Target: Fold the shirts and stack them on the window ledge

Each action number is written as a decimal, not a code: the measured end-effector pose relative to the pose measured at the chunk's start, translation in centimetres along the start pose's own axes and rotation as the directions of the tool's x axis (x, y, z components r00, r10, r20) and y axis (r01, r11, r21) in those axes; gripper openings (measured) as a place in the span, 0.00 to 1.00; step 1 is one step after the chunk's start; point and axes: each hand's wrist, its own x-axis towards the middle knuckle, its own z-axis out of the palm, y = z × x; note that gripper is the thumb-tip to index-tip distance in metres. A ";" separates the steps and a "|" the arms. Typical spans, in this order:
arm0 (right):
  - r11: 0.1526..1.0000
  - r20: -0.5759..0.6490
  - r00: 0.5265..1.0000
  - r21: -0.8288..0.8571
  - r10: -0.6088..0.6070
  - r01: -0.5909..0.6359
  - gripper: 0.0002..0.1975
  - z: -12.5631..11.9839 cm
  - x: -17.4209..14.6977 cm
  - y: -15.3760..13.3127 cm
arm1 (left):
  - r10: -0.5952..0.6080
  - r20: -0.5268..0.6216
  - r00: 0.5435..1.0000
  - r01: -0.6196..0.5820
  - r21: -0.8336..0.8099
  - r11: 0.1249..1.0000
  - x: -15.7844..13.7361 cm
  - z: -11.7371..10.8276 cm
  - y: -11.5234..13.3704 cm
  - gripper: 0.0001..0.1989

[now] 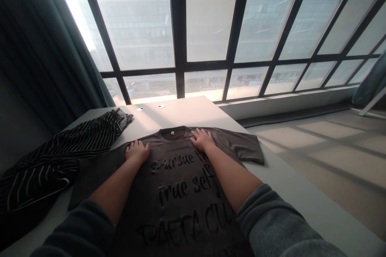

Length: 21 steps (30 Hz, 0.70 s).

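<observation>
Bunched cuffs [271, 215] sit closest to the lens, forearms [233, 170] reaching over the shirt [144, 196], which lies print side up on the white table [319, 200], collar [172, 129] at the far end. Far left: striped cloth [75, 140] heaped right against the shirt's left sleeve [99, 164]; can't tell if they overlap. A leftward sweep could bunch that sleeve into the heap or drag both. Left hand [137, 151]: palm down, fingers extended, just left of the collar, no grip visible. Middle: lettering [183, 186] lies mostly flat, but uneven outward pressure might stretch the collar or skew the front. Right hand [202, 139]: same pose on the collar's other side, open, not pinching. Right sleeve [250, 148] is the main worry: it has folds, and its end sits about at the table's edge, overhang unclear. Too much rightward push could slip it off toward the floor [304, 136] and pull everything crooked.
</observation>
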 end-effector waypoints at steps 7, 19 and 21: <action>1.000 0.002 1.000 -0.009 0.002 -0.002 0.36 0.0 0.0 0.0 | -0.045 -0.008 0.999 0.045 -0.019 0.999 -0.2 0.3 -0.8 0.41; 0.999 0.016 0.999 0.006 0.032 -0.032 0.37 -0.1 0.1 0.0 | -0.168 -0.049 0.985 0.168 -0.004 0.986 -0.3 -0.6 -2.7 0.38; 0.999 0.018 0.999 0.007 0.043 -0.043 0.37 -0.1 0.0 -0.1 | -0.160 -0.048 0.986 0.160 0.005 0.987 -0.2 -0.9 -1.9 0.38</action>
